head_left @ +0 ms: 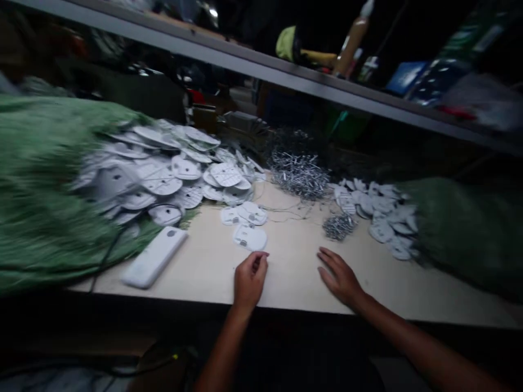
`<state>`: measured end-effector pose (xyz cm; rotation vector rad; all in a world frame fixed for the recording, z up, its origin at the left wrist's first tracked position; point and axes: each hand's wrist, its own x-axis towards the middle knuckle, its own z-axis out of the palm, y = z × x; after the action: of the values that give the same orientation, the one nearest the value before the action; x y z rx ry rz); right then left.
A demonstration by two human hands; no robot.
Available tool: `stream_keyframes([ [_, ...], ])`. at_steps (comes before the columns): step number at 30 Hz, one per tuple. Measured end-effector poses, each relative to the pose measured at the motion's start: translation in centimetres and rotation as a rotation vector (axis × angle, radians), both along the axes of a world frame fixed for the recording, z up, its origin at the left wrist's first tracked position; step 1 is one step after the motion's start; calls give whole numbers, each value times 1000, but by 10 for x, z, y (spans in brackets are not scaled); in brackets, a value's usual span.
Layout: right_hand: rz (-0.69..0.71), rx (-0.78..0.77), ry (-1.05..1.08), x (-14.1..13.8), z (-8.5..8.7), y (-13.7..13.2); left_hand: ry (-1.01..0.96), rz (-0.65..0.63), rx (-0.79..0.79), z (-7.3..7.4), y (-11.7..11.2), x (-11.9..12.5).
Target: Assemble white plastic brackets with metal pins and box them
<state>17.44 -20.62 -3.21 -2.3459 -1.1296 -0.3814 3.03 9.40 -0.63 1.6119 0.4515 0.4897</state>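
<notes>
White discs [249,238]: where?
On the table [294,277], just past the left hand [250,280].
And the hands?
Apart. The right hand [339,277] lies flat; the left curls, grip unclear.

We can't make out whether the curled left hand [250,280] hides anything. The green sack [44,190] blurs and runs off the left edge, and the pieces in the metal heap [298,174] are too small to tell.
</notes>
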Motion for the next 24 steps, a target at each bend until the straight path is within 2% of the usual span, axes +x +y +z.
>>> stream_keyframes([
  [2, -2, 4, 15, -3, 6, 1, 17, -13, -21, 2, 2, 0],
  [4, 2, -12, 30, -10, 8, -9, 39, -36, -40, 4, 4, -2],
  [7, -28, -46, 47, -25, 7, -49, 51, -56, -30, 7, 6, -7],
  [9, -148, -26, 45, -30, 4, -87, 51, -58, -9, 7, 7, -8],
  [11, -347, 34, 24, -28, 1, -123, 63, -54, 4, 7, 7, -8],
  [14, -581, 101, -20, -17, -5, -155, 90, -44, 24, 8, 8, -5],
  [17, -676, 112, -12, -8, -12, -162, 108, -43, 61, 11, 8, -3],
  [24, -759, 136, 59, -5, -15, -152, 181, -10, 130, 17, 5, -4],
])
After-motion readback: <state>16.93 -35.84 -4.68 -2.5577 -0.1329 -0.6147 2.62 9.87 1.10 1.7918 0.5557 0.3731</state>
